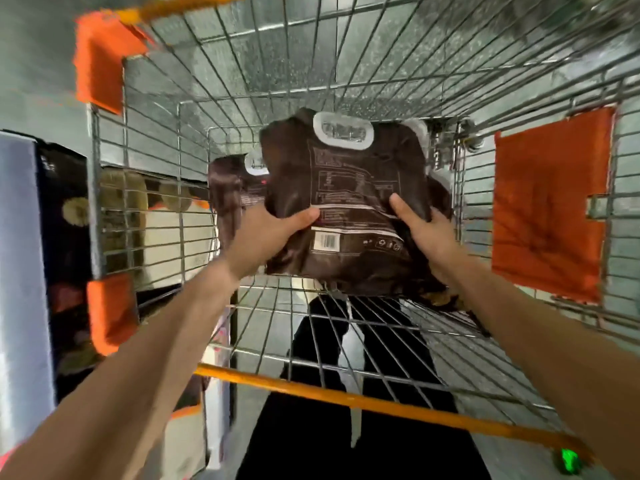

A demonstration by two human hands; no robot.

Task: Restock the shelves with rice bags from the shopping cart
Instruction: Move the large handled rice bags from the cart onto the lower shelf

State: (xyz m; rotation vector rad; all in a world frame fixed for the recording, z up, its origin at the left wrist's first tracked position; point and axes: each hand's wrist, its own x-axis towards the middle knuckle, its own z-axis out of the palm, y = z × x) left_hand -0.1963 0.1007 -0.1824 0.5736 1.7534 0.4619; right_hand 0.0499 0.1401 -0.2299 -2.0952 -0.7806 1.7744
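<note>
The head view shows the left hand (268, 233) and right hand (424, 225) wrapped around the sides of a brown rice bag (346, 202) inside the shopping cart (381, 327), likely to lift it evenly.

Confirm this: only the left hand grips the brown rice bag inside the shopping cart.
Not quite. Both hands grip it: the left hand holds one lower side of the brown rice bag and the right hand holds the other, inside the shopping cart. The head view shows this.
</note>
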